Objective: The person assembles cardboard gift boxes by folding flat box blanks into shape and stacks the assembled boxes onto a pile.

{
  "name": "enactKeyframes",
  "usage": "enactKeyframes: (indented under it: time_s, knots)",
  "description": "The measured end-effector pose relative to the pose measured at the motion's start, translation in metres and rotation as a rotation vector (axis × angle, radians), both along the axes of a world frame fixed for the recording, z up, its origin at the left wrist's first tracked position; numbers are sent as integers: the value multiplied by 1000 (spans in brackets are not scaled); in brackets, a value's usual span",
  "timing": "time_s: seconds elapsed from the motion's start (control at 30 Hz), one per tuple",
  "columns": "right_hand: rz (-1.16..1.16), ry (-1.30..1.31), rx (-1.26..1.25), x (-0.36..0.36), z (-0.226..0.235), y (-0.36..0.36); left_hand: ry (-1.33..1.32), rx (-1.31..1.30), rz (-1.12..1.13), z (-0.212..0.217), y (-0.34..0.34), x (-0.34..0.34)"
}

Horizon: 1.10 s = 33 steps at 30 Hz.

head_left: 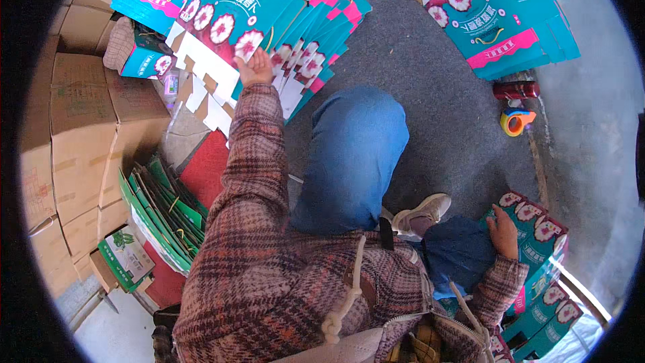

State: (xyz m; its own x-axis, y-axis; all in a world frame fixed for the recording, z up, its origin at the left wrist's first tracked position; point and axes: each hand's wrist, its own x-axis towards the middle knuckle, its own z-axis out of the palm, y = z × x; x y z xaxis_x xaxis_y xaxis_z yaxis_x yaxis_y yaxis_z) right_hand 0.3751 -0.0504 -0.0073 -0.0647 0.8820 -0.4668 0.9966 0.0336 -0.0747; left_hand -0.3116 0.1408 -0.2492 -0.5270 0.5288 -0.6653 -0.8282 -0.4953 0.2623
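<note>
My left hand (254, 67) reaches forward with fingers apart, at the near edge of a fanned stack of flat teal gift cartons (259, 10) with pink bands and round flower-like prints. It touches the top carton or hovers just over it. My right hand (504, 232) rests low at my right side, fingers loosely extended against a teal printed box (537, 249). I see no grip on that box, though part of the hand's underside is hidden. More teal boxes (547, 316) lie below it.
Another pile of flat teal cartons (510, 20) lies far right, near a dark red bottle (516, 90) and an orange tape dispenser (517, 122). Brown cardboard boxes (84, 134) line the left. Green folded cartons (164, 208) stand beside my left arm. Grey carpet (437, 81) covers the floor.
</note>
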Motion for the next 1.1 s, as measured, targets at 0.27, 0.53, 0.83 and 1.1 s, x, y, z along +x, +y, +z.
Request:
enactKeyframes:
  time_s: [0.27, 0.53, 0.83, 1.1]
  knots:
    - [93, 91, 93, 0, -19, 12, 58, 539, -617, 69, -29, -160]
    - [95, 43, 180, 7, -11, 9, 766, 72, -393, 202, -89, 31]
    - [5, 66, 259, 5, 5, -8, 1702, -225, -364, 320, -135, 203]
    - [25, 351, 552, -9, 29, 5, 1649, 378, -881, 293, -128, 318]
